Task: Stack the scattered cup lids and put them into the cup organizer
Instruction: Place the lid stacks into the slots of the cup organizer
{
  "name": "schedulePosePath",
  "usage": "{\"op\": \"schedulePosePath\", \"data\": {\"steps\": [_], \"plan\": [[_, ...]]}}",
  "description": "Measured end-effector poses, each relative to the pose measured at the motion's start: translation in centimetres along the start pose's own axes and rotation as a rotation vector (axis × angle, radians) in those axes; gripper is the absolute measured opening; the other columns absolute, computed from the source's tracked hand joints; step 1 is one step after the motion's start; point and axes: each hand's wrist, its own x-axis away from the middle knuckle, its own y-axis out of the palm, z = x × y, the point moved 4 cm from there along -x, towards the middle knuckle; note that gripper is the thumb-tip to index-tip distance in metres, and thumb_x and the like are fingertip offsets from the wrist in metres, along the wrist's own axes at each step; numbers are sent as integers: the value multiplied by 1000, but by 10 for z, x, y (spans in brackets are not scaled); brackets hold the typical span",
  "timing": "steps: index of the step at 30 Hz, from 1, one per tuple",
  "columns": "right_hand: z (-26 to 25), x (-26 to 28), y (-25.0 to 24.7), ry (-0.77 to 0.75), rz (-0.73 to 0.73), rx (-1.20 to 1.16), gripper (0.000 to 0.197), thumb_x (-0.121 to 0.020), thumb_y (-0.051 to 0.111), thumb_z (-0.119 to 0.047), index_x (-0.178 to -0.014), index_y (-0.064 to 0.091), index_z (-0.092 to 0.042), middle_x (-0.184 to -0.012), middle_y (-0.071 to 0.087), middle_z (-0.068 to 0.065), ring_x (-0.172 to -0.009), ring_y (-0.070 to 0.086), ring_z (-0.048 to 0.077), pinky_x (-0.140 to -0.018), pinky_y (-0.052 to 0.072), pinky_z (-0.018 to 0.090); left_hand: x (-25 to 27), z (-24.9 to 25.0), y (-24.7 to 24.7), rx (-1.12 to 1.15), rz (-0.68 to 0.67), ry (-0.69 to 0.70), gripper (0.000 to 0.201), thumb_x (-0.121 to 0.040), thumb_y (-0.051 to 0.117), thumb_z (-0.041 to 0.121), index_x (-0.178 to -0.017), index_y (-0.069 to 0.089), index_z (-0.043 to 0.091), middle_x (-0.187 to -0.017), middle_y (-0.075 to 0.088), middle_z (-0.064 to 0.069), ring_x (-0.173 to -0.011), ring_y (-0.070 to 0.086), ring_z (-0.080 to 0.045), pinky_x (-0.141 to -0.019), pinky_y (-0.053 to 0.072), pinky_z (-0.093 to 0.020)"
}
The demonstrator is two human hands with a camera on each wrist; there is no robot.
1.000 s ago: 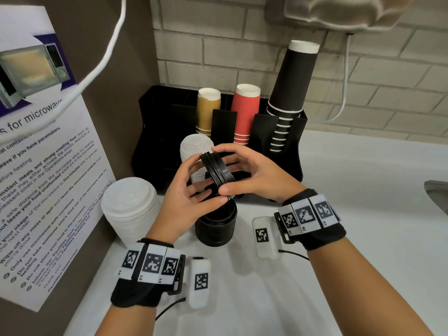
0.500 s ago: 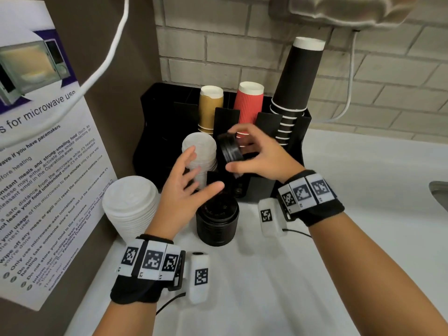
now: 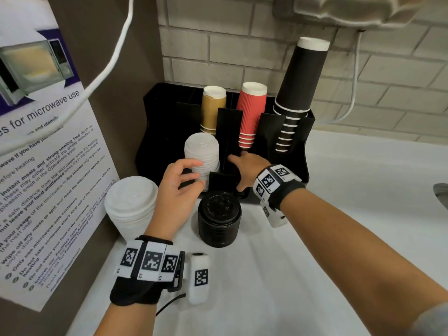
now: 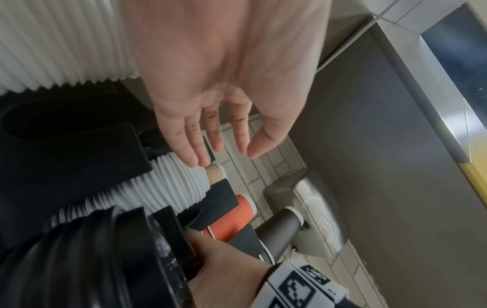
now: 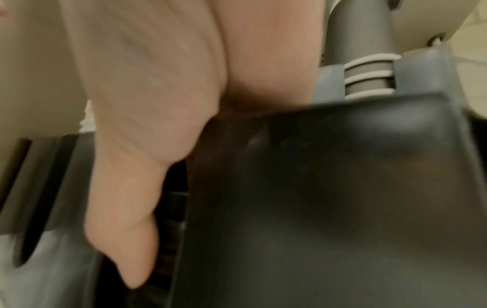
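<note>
The black cup organizer [image 3: 288, 163] stands against the brick wall. My right hand [image 3: 238, 172] reaches down into its front middle slot and holds a few black lids [image 5: 168, 248] there; in the right wrist view my thumb [image 5: 131, 229] lies along their ribbed edges, and the fingers are hidden. The left hand [image 3: 191, 174] hovers open and holds nothing, just in front of the white lid stack [image 3: 201, 154] in the neighbouring slot. A stack of black lids [image 3: 219, 220] stands on the counter below both hands. A bigger white lid stack [image 3: 131, 209] sits at the left.
Gold cups [image 3: 213, 107], red cups [image 3: 251, 112] and tall black cups [image 3: 300, 83] stand upside down in the organizer's back slots. A panel with a microwave notice [image 3: 48, 166] closes the left side. White counter [image 3: 315, 263] stretches to the right, with a sink edge [image 3: 441, 192].
The right hand carried the black lids away from the left hand and down into the organizer's front slot. The left hand let go and stayed open near the white lids.
</note>
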Motion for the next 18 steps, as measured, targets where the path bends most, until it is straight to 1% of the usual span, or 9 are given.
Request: {"op": "schedulePosePath", "data": {"steps": [2,4,8,11,13,15,16,17,18], "plan": [[-2,-2,6,-5,-25,18,96,-63,84,-29,-143,31,-22,-126,45,13,-106,55,32,-67,50,36,0,0,0,-2,0,-1,40,-88,58,-6,-106,60,30,-128,53,-6,-112,60,-14,-88,49,-19],[-4,-2,10,-2,-40,55,100,-60,86,-31,-143,30,-23,-129,42,13,-110,53,32,-66,47,36,0,1,-1,0,1,-1,38,-88,58,-6,-107,60,28,-128,53,-7,-111,60,-15,-89,49,-20],[-7,2,15,1,-10,131,98,-63,85,-29,-143,30,-19,-137,34,13,-119,44,33,-74,51,41,-1,2,0,4,0,13,39,-88,58,-6,-106,60,29,-127,53,-7,-111,60,-16,-90,48,-20],[-10,10,9,2,-23,103,91,-69,82,-24,-143,30,-14,-136,35,13,-120,43,32,-80,51,40,-1,1,0,6,2,16,39,-88,58,-5,-105,60,30,-127,53,-7,-111,60,-15,-88,48,-18],[-13,19,-6,-4,42,14,73,-78,73,-15,-139,35,-10,-131,40,14,-119,44,32,-87,51,41,-1,-1,-2,10,11,14,37,-89,59,-4,-108,60,28,-127,54,-6,-110,60,-13,-87,49,-16],[-18,31,-28,-57,233,-167,46,-86,58,-6,-130,47,-6,-122,48,15,-111,51,32,-89,48,40,-3,-3,-4,4,27,11,36,-89,60,-2,-110,61,26,-127,54,-4,-110,60,-11,-85,48,-15],[-23,39,-37,-117,303,-280,37,-87,56,-5,-124,54,-5,-117,52,14,-105,55,30,-89,48,39,-4,-4,-5,0,37,9,35,-89,60,-1,-111,60,26,-127,55,-3,-110,60,-10,-84,48,-15],[-30,47,-43,-200,307,-383,31,-87,58,-8,-118,59,-5,-112,57,13,-100,58,27,-89,49,37,-5,-5,-6,-3,46,8,34,-89,61,-1,-111,61,25,-127,55,-3,-109,61,-10,-83,48,-13],[-39,56,-44,-285,238,-451,30,-86,63,-14,-115,62,-7,-110,59,10,-98,59,23,-89,49,36,-6,-6,-7,-4,52,10,34,-88,61,-1,-112,61,24,-127,55,-3,-108,61,-9,-81,47,-11]]}}
